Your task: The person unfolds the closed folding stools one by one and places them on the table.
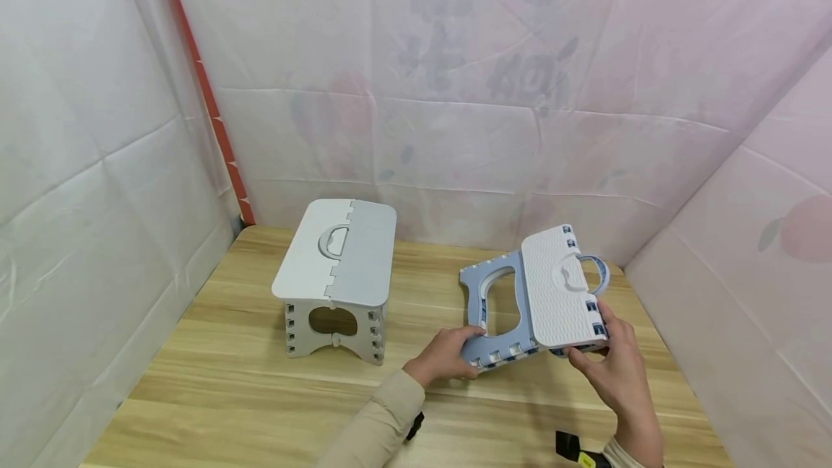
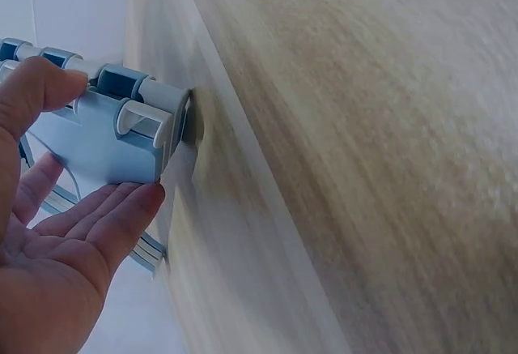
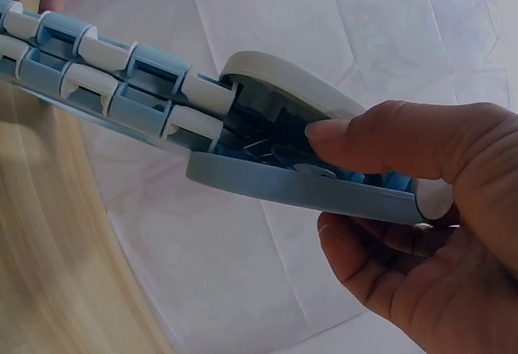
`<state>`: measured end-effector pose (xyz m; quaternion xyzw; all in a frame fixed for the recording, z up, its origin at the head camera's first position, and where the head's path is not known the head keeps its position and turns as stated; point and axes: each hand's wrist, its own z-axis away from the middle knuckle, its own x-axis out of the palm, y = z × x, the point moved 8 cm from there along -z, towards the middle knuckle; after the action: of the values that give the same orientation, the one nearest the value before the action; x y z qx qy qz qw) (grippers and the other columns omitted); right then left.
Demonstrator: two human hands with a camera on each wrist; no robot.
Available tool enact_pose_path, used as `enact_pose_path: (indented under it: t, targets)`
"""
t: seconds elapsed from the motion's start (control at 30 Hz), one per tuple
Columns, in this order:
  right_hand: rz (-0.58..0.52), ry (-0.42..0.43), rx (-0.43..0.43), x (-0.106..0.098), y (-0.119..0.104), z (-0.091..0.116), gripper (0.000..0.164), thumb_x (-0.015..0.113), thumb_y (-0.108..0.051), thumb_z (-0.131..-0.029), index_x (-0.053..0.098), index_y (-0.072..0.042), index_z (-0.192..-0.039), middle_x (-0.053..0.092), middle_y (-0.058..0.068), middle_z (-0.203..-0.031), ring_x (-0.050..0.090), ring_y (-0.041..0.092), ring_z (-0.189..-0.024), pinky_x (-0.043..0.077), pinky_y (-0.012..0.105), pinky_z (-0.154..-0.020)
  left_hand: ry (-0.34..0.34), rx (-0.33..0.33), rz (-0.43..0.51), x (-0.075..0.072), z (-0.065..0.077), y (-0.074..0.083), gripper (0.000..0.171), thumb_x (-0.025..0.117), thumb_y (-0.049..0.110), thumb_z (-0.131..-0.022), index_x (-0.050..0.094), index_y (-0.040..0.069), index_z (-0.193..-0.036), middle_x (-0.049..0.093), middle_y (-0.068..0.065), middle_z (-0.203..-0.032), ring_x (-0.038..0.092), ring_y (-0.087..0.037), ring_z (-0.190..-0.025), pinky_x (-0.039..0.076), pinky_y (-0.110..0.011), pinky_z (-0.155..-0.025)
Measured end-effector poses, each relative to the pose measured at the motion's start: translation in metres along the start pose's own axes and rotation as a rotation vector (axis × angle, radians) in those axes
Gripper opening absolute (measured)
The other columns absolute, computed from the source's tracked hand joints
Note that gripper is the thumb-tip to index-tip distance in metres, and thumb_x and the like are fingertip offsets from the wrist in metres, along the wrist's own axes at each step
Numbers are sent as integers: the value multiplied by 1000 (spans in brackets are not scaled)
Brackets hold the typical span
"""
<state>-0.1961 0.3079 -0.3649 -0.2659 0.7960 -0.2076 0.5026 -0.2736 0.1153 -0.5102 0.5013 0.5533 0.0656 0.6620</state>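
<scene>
A blue-and-white folding step stool [image 1: 552, 309] is held tilted over the right part of the table, its legs folded flat. My left hand [image 1: 443, 357] grips the blue leg end, with the thumb on the hinge knuckles and the fingers under the edge in the left wrist view. With my right hand [image 1: 617, 370] I hold the seat end. In the right wrist view, the thumb [image 3: 348, 135] presses at the gap between the white seat half [image 3: 279, 70] and the blue seat half [image 3: 299, 200], fingers below. The carry handle [image 1: 601, 276] sticks out at the right.
A second stool [image 1: 364, 258], white and light grey, stands unfolded on the wooden table [image 1: 214, 374] to the left. Pale printed sheets [image 1: 455, 150] hang behind and along both sides of the table.
</scene>
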Motion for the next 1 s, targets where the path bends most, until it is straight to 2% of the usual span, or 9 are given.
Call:
enact_pose_path:
  t: [0.1, 0.17, 0.3, 0.6, 0.83, 1.0]
  targets:
    - [-9, 32, -26, -1, -4, 0, 92, 77, 12, -64, 27, 8, -141, 39, 27, -115, 37, -5, -86, 37, 2, -67, -1, -19, 29, 1, 0, -1, 72, 82, 9, -62, 55, 13, -128, 60, -2, -117, 53, -4, -89, 43, -17, -74]
    - [-23, 58, -54, -2, -7, -1, 92, 76, 14, -63, 29, 7, -141, 40, 27, -114, 35, -7, -88, 36, 2, -68, 1, -22, 35, 2, -1, 0, 72, 82, 8, -63, 54, 13, -129, 60, -2, -117, 53, -4, -89, 43, -17, -74]
    - [-37, 99, -95, -4, -12, -2, 89, 74, 17, -61, 31, 9, -139, 41, 28, -113, 35, -5, -91, 35, 1, -70, 8, -16, 44, 5, -2, 0, 74, 82, 9, -63, 53, 12, -131, 60, -2, -117, 53, -4, -87, 42, -17, -74]
    - [-50, 142, -127, -4, -21, -2, 87, 72, 19, -61, 33, 10, -138, 41, 30, -115, 35, -3, -94, 35, 1, -71, 14, -21, 71, 12, -6, 0, 74, 83, 8, -63, 52, 12, -131, 61, -3, -116, 53, -4, -89, 43, -17, -76]
    - [-133, 189, -183, -2, -26, -5, 83, 68, 23, -61, 37, 8, -137, 44, 30, -115, 39, -2, -95, 37, 2, -71, 55, -20, 89, 15, -7, 0, 75, 84, 6, -61, 54, 13, -129, 63, -5, -110, 54, -7, -87, 44, -18, -73]
    - [-166, 208, -192, 0, -29, -7, 82, 68, 24, -62, 40, 6, -136, 46, 28, -114, 42, -2, -94, 38, 3, -70, 63, -31, 121, 19, -9, 0, 73, 83, 6, -63, 53, 14, -129, 62, -4, -109, 54, -6, -88, 44, -18, -73]
